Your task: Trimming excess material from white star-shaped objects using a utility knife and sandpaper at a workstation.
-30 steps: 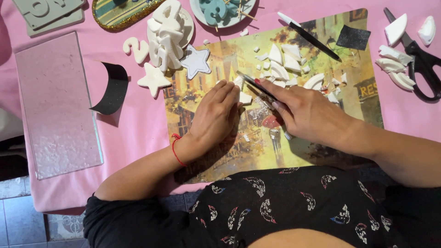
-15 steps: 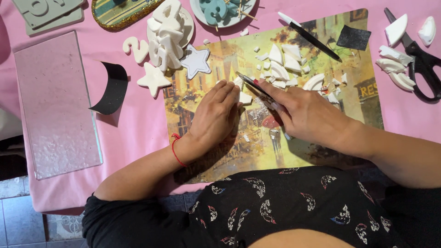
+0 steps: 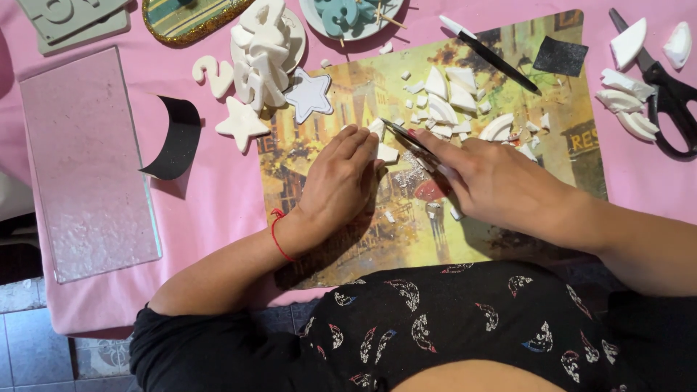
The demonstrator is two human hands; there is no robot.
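On the picture placemat, near the middle of the view, the left hand is pressing flat on a small white plaster piece, fingers close together and pointing toward 1 o'clock, palm down rather than clenched. The right hand is gripping a thin dark blade tool, whose tip is reaching toward 10 o'clock and meeting the white piece at the left fingertips.

Doing this well, as I judge it, means keeping the left fingers just behind the cutting edge, never across it, holding the piece flat so it is not skidding on the glossy mat, and drawing the blade in short, light strokes away from the holding hand, since brittle material like this is likely chipping under heavy pressure.

The piece is small, matte white and angular; most of it is hiding under the fingers, so its full outline is hard to tell. At 12 to 1 o'clock from it, white offcuts are lying scattered on the mat. At 10 o'clock a white star is lying on the pink tablecloth, and black scissors are lying at 3 o'clock, well apart.
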